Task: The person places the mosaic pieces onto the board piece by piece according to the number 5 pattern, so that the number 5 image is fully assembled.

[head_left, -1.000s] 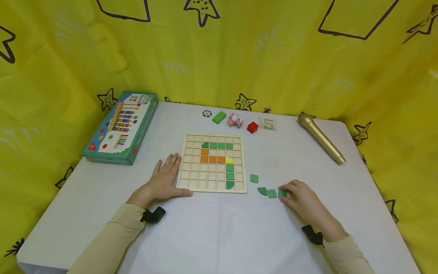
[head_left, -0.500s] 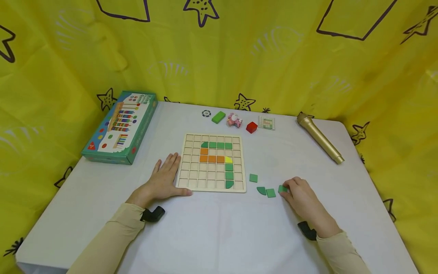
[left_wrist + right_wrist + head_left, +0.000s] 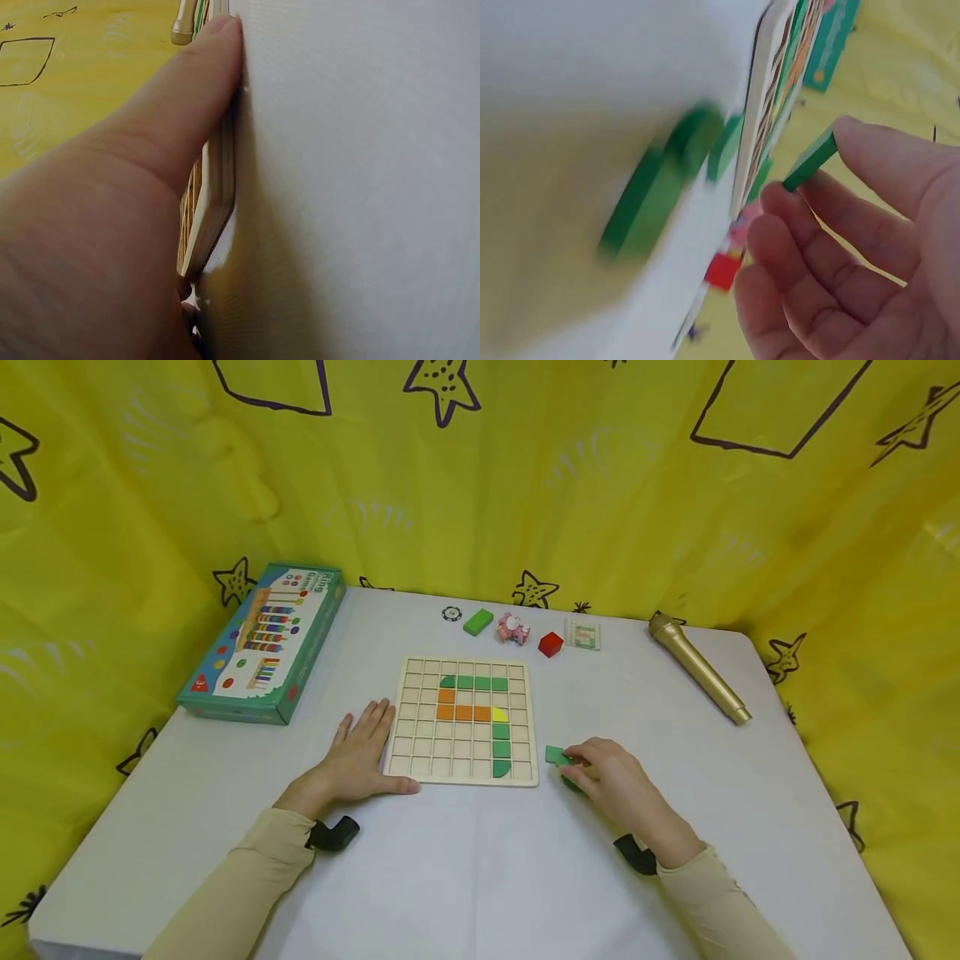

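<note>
My left hand (image 3: 352,764) lies with straight fingers along the left edge of a wooden grid board (image 3: 467,782), its thumb (image 3: 180,97) against the front edge. Green, orange and yellow tiles sit in some of the board's squares, a few with a rounded corner. Off the board's front right corner, my right hand (image 3: 626,785) pinches a small green square tile (image 3: 810,161) between thumb and fingertips, raised off the table. Below it lie a green quarter-round tile (image 3: 695,139) and green square tiles (image 3: 637,210), partly hidden by the hand in the head view.
Behind the board stand a patterned chip (image 3: 451,614), a green block (image 3: 477,622), a pink figurine (image 3: 512,628), a red block (image 3: 551,645) and a pattern card (image 3: 582,635). A game box (image 3: 262,643) lies at the left, a gold microphone (image 3: 697,667) at the right.
My right hand has pinched up the rightmost green square tile and moved left with it, towards the board, over the other loose tiles. The left hand stays where it was.
</note>
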### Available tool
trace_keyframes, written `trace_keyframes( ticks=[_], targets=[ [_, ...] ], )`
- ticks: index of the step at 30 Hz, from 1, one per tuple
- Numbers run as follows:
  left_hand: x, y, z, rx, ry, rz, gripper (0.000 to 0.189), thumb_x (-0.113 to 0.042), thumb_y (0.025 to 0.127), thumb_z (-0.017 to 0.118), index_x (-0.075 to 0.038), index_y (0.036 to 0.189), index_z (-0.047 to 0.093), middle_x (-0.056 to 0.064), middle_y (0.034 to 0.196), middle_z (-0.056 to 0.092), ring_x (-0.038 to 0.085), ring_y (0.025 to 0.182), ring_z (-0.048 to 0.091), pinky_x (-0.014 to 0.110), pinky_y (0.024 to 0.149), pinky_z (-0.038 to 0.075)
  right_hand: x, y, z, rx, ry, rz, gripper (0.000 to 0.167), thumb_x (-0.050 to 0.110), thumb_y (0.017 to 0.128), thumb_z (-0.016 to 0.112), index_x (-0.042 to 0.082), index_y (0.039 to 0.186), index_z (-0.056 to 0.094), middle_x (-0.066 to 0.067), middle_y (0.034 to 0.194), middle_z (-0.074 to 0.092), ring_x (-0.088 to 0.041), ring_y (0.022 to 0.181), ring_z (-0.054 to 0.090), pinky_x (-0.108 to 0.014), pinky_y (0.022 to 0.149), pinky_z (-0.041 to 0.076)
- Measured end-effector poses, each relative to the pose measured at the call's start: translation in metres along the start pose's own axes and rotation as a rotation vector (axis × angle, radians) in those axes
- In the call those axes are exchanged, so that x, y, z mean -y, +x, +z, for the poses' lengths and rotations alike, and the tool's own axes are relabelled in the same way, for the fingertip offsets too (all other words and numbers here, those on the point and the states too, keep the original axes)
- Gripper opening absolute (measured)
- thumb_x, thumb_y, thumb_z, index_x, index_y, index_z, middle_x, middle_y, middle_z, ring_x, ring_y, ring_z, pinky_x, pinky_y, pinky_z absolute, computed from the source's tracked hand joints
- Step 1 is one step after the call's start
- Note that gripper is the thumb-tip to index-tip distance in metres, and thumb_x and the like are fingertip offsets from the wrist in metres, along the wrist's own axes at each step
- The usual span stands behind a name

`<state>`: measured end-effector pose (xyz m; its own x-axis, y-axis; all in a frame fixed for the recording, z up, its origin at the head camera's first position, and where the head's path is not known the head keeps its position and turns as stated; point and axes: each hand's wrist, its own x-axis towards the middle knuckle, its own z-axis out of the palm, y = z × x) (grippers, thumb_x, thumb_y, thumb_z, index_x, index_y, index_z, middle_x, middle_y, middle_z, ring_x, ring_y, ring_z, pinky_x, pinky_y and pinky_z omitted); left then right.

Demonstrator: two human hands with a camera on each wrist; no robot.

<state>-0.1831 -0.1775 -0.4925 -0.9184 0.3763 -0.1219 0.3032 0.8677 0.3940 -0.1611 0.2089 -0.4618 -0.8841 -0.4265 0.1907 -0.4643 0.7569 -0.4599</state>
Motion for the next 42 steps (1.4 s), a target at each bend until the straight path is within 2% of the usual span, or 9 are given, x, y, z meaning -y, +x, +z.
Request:
trace_keyframes(
  ticks=[6, 11, 15, 21, 29, 35, 38, 42],
  targets=[
    [-0.001, 0.0, 0.001, -0.002, 0.001, 0.0, 0.132, -0.077, 0.07, 0.066, 0.008, 0.153, 0.007, 0.022, 0.16, 0.003, 0.035, 0.146, -0.004, 0.057, 0.111, -0.007, 0.026, 0.026, 0.022, 0.051, -0.072, -0.107, 0.025, 0.022, 0.086, 0.077, 0.006, 0.105, 0.073, 0.0, 0.096, 0.066, -0.017, 0.091, 0.059, -0.035, 0.08, 0.051],
    [-0.001, 0.001, 0.001, -0.012, 0.002, 0.001, 0.131, -0.076, 0.071, 0.067, 0.009, 0.152, 0.009, 0.022, 0.16, 0.004, 0.036, 0.146, -0.002, 0.058, 0.111, -0.005, 0.044, 0.045, 0.036, 0.07, -0.133, -0.233, 0.021, 0.024, 0.085, 0.078, 0.009, 0.099, 0.075, 0.001, 0.095, 0.068, -0.017, 0.088, 0.06, -0.033, 0.077, 0.05],
    [-0.001, 0.003, 0.001, -0.015, 0.0, 0.011, 0.132, -0.076, 0.07, 0.067, 0.009, 0.152, 0.009, 0.023, 0.16, 0.005, 0.036, 0.146, -0.002, 0.058, 0.111, -0.006, 0.051, 0.052, 0.044, 0.065, -0.174, -0.298, 0.018, 0.025, 0.084, 0.079, 0.012, 0.096, 0.076, 0.003, 0.091, 0.068, -0.017, 0.087, 0.061, -0.033, 0.073, 0.049],
    [-0.002, 0.005, 0.003, -0.005, -0.002, 0.017, 0.133, -0.077, 0.07, 0.066, 0.009, 0.152, 0.007, 0.022, 0.16, 0.004, 0.035, 0.146, -0.003, 0.057, 0.111, -0.006, 0.053, 0.055, 0.051, 0.062, -0.165, -0.327, 0.017, 0.023, 0.082, 0.081, 0.011, 0.094, 0.076, 0.002, 0.091, 0.066, -0.018, 0.088, 0.059, -0.034, 0.073, 0.049],
    [-0.002, 0.005, 0.003, -0.003, -0.005, 0.013, 0.133, -0.077, 0.07, 0.066, 0.008, 0.152, 0.007, 0.022, 0.16, 0.003, 0.035, 0.146, -0.004, 0.057, 0.111, -0.007, 0.053, 0.055, 0.049, 0.108, -0.074, -0.304, 0.013, 0.02, 0.084, 0.079, 0.01, 0.092, 0.074, 0.001, 0.091, 0.056, -0.018, 0.087, 0.051, -0.032, 0.076, 0.045],
    [-0.002, 0.006, 0.001, -0.006, 0.007, 0.004, 0.133, -0.077, 0.069, 0.066, 0.008, 0.153, 0.008, 0.022, 0.16, 0.003, 0.034, 0.147, -0.004, 0.057, 0.111, -0.007, 0.038, 0.053, 0.021, 0.17, -0.011, -0.259, 0.014, 0.015, 0.09, 0.073, 0.006, 0.1, 0.073, -0.003, 0.099, 0.06, -0.021, 0.092, 0.053, -0.036, 0.081, 0.047],
    [-0.001, 0.005, 0.0, -0.006, -0.002, 0.004, 0.133, -0.076, 0.069, 0.067, 0.009, 0.152, 0.008, 0.023, 0.16, 0.004, 0.035, 0.146, -0.004, 0.058, 0.111, -0.007, 0.02, 0.048, 0.004, 0.199, -0.034, -0.197, 0.015, 0.014, 0.091, 0.071, 0.005, 0.103, 0.073, -0.003, 0.099, 0.064, -0.022, 0.093, 0.056, -0.038, 0.083, 0.048],
    [0.0, 0.003, 0.0, 0.017, 0.007, -0.013, 0.133, -0.077, 0.07, 0.066, 0.008, 0.153, 0.006, 0.021, 0.16, 0.001, 0.033, 0.146, -0.006, 0.056, 0.111, -0.008, -0.004, 0.033, -0.014, 0.245, -0.037, -0.053, 0.021, 0.015, 0.092, 0.07, 0.003, 0.109, 0.072, -0.004, 0.103, 0.065, -0.024, 0.096, 0.057, -0.042, 0.085, 0.049]
  ],
)
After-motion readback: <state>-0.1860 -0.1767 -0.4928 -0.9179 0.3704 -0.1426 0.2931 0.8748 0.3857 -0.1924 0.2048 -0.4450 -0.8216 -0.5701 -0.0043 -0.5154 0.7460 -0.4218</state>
